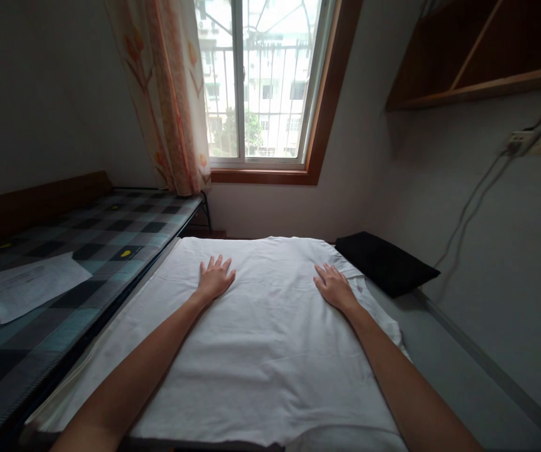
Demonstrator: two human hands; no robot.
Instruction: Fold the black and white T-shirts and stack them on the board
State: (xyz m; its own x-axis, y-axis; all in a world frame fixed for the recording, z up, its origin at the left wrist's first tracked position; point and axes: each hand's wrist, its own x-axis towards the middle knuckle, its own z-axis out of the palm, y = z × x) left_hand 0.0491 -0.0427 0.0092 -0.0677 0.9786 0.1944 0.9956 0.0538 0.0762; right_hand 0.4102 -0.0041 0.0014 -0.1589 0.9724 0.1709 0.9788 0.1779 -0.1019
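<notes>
A white cloth (pixel 261 351) lies spread over a table in front of me, with shallow wrinkles toward its near side. My left hand (pixel 215 278) rests flat on its far left part, fingers spread. On the far right part, my right hand (pixel 335 286) lies palm down with fingers stretched out. Neither hand holds anything. The cloth's right edge is uneven, and some of the pale tabletop (pixel 444 351) shows beyond it. Just past the right hand lies a flat black item (pixel 386 260), its kind unclear.
To the left stands a bed with a checkered mattress (pixel 157 216), papers (pixel 39 282) lying on it. A curtain (pixel 171 94) hangs beside the window (pixel 270 81). On the right wall are a wooden shelf (pixel 477 91) and a cable (pixel 471 198) running down from an outlet (pixel 522 141).
</notes>
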